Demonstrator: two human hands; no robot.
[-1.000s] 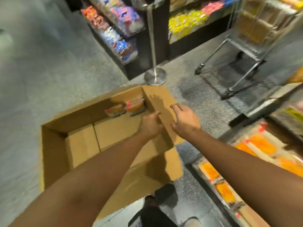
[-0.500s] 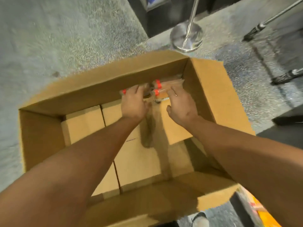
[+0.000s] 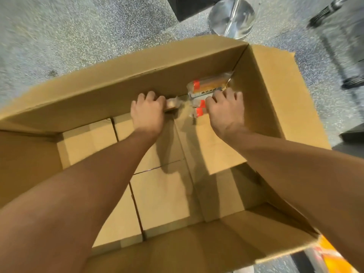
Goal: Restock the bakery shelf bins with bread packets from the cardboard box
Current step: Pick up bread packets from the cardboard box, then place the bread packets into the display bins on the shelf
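**Both hands deep in the box, each on a packet**

The person stood over a big box set on the speckled floor, flaps open, both bare arms stretched down into it. The bottom showed mostly bare board, its inner flaps meeting along seams.

The left hand lay against the far wall, knuckles up, fingers curled over the near end of a clear-wrapped packet. Only a short, blurred stub of that packet stuck out past the fingers toward the right.

The right hand was in the far right corner, fingers bent down and clenched on a second packet, of which an orange-red band and a strip of clear wrap showed at the thumb side. Just behind the right hand, touching the far wall and tucked into the corner, lay a third packet, orange bread under clear film with a red band and a white label strip. How many more lay beneath that hand I could not tell.

Beyond the box stood the round chrome base of a post. Orange packs showed at the near right, past the box's corner.
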